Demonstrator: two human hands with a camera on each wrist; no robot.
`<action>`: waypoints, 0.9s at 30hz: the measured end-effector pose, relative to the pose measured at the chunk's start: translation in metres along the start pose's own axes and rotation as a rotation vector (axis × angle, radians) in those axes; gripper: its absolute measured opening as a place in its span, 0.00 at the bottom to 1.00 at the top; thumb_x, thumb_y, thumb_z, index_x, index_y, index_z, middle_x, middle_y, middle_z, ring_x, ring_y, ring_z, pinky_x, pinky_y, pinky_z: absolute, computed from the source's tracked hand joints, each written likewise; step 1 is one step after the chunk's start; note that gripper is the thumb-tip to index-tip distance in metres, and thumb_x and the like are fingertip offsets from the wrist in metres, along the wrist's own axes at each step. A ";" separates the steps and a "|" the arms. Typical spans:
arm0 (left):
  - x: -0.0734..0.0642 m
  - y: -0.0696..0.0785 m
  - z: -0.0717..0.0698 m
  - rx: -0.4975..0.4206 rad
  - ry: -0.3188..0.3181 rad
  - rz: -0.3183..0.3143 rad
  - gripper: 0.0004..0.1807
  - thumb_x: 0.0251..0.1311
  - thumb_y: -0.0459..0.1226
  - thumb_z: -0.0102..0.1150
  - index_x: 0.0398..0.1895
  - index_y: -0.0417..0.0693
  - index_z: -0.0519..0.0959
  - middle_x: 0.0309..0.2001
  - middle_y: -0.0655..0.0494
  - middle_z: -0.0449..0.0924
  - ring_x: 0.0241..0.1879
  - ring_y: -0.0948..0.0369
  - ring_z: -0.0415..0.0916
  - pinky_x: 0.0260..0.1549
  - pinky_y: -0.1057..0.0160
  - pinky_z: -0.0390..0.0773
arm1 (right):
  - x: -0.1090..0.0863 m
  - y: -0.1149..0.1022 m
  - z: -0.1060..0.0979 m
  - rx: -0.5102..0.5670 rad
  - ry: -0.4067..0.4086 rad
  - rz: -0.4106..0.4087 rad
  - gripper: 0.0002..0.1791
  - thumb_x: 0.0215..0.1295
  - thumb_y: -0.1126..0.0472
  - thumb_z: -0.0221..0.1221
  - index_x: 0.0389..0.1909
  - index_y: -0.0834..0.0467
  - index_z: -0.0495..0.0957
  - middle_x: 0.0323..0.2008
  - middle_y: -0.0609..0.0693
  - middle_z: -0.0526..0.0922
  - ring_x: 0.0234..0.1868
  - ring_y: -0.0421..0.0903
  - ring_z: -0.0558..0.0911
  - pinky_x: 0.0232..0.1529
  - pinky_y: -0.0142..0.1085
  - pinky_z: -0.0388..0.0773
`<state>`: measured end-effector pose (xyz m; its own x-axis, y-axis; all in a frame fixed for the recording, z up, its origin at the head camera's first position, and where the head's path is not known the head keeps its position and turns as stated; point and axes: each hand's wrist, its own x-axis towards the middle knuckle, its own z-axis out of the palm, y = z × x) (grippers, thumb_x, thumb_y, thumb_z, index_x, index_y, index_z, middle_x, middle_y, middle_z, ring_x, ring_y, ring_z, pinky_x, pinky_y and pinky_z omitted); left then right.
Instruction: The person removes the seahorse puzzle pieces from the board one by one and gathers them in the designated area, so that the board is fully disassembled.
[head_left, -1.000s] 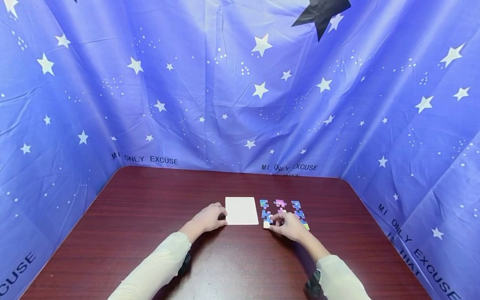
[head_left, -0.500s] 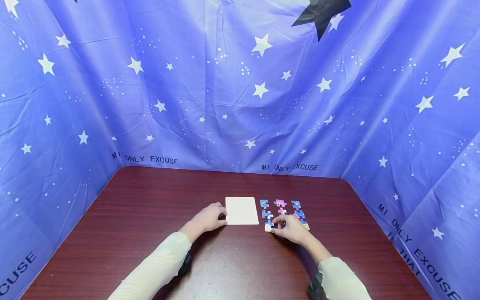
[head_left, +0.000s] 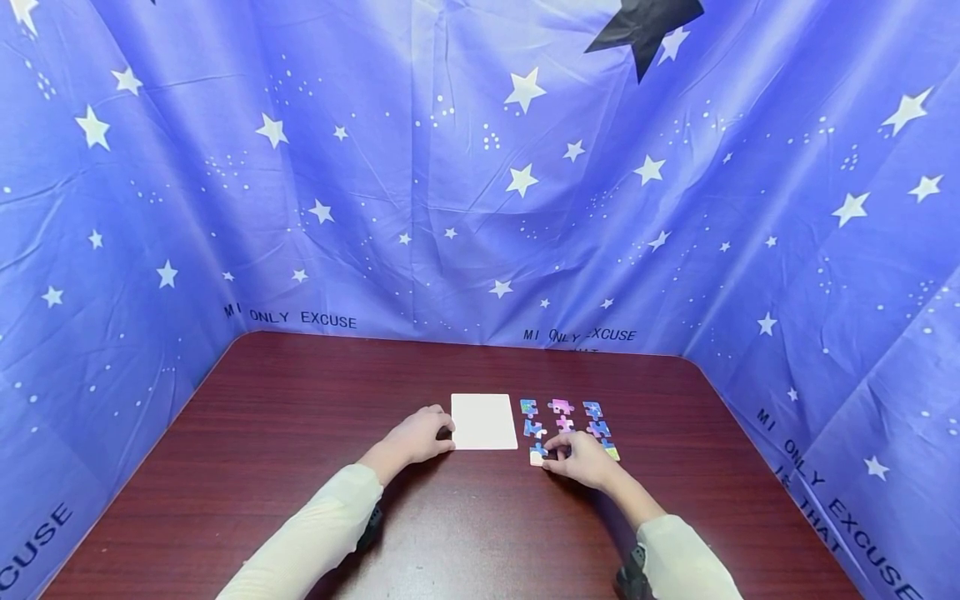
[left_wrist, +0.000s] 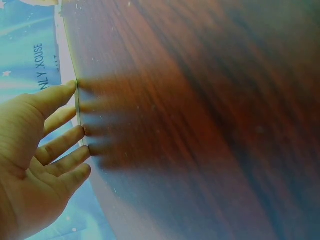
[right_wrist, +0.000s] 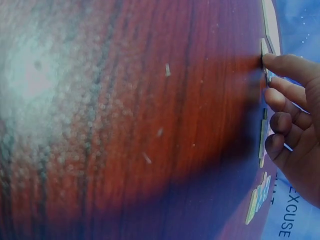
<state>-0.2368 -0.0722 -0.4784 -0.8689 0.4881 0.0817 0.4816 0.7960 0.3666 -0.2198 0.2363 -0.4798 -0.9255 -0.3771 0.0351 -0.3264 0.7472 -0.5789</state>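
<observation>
A square white board (head_left: 483,422) lies flat on the dark red wooden table. My left hand (head_left: 416,437) rests at its left edge; in the left wrist view the spread fingertips touch the thin rim. Just right of the board, jigsaw puzzle pieces lie spaced out in rows, among them a pink piece (head_left: 560,406) and a blue one (head_left: 592,409). With thumb and fingertips, my right hand (head_left: 588,461) pinches the near-left puzzle piece (head_left: 537,457), blue with a pale bottom. This hand partly covers the pieces in the near rows.
Around the table (head_left: 315,400) hangs a blue curtain (head_left: 420,167) printed with white stars and black lettering. It meets the table's back and side edges. A dark wrist device (head_left: 632,575) shows under the right sleeve.
My right hand has shifted slightly right and toward me, and the near-left puzzle piece has moved with it, away from the piece behind. The left hand and the board have stayed still.
</observation>
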 end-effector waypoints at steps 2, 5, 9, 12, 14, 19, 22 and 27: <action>0.000 0.000 0.000 0.001 0.005 0.007 0.13 0.53 0.42 0.64 0.38 0.45 0.80 0.38 0.55 0.75 0.42 0.58 0.74 0.46 0.58 0.75 | 0.000 0.001 0.000 -0.002 -0.003 -0.001 0.13 0.50 0.59 0.67 0.35 0.62 0.82 0.18 0.42 0.70 0.20 0.32 0.66 0.24 0.26 0.63; 0.000 0.000 0.000 -0.003 0.005 0.007 0.12 0.53 0.42 0.64 0.38 0.45 0.80 0.38 0.55 0.75 0.41 0.58 0.74 0.45 0.58 0.75 | 0.002 0.002 0.001 -0.011 -0.002 0.002 0.13 0.50 0.59 0.67 0.36 0.61 0.82 0.18 0.42 0.70 0.20 0.32 0.66 0.24 0.26 0.63; 0.000 0.000 0.000 -0.015 -0.001 -0.006 0.12 0.54 0.42 0.64 0.38 0.45 0.80 0.39 0.55 0.75 0.42 0.58 0.74 0.45 0.57 0.75 | 0.003 0.003 0.002 -0.011 -0.007 0.009 0.13 0.51 0.59 0.67 0.36 0.61 0.82 0.19 0.42 0.70 0.21 0.33 0.67 0.24 0.26 0.64; 0.000 0.001 0.000 -0.018 -0.002 -0.005 0.12 0.54 0.42 0.64 0.39 0.45 0.80 0.39 0.54 0.75 0.43 0.57 0.74 0.46 0.57 0.75 | 0.002 0.003 0.002 -0.009 -0.007 0.002 0.13 0.51 0.59 0.67 0.37 0.61 0.82 0.19 0.42 0.70 0.21 0.33 0.67 0.24 0.26 0.64; 0.000 0.002 0.000 -0.014 0.000 0.000 0.12 0.54 0.42 0.64 0.39 0.44 0.80 0.39 0.54 0.75 0.43 0.56 0.74 0.47 0.57 0.74 | 0.002 0.002 0.001 -0.013 -0.005 0.000 0.13 0.51 0.59 0.67 0.37 0.61 0.82 0.19 0.42 0.70 0.21 0.33 0.67 0.24 0.26 0.64; 0.001 0.002 0.001 -0.013 -0.008 -0.005 0.13 0.54 0.42 0.64 0.39 0.45 0.80 0.40 0.54 0.75 0.44 0.56 0.74 0.48 0.56 0.74 | 0.002 0.001 0.000 -0.016 -0.006 0.002 0.13 0.50 0.59 0.67 0.37 0.61 0.82 0.19 0.42 0.71 0.21 0.33 0.67 0.24 0.26 0.64; 0.001 0.002 0.001 -0.009 -0.008 -0.002 0.13 0.54 0.42 0.64 0.40 0.45 0.80 0.39 0.54 0.75 0.44 0.56 0.74 0.48 0.57 0.74 | 0.002 0.002 0.000 -0.018 -0.004 0.001 0.13 0.51 0.59 0.67 0.37 0.61 0.82 0.19 0.43 0.71 0.21 0.33 0.67 0.23 0.26 0.64; 0.002 0.002 0.000 -0.002 -0.004 0.001 0.13 0.54 0.42 0.64 0.39 0.45 0.81 0.39 0.54 0.75 0.43 0.57 0.74 0.47 0.57 0.74 | 0.002 0.002 -0.001 -0.022 0.002 -0.001 0.14 0.50 0.59 0.68 0.37 0.61 0.82 0.18 0.43 0.71 0.21 0.33 0.67 0.23 0.27 0.64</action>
<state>-0.2377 -0.0695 -0.4778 -0.8678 0.4908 0.0783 0.4827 0.7948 0.3678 -0.2225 0.2371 -0.4803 -0.9256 -0.3766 0.0376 -0.3315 0.7589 -0.5605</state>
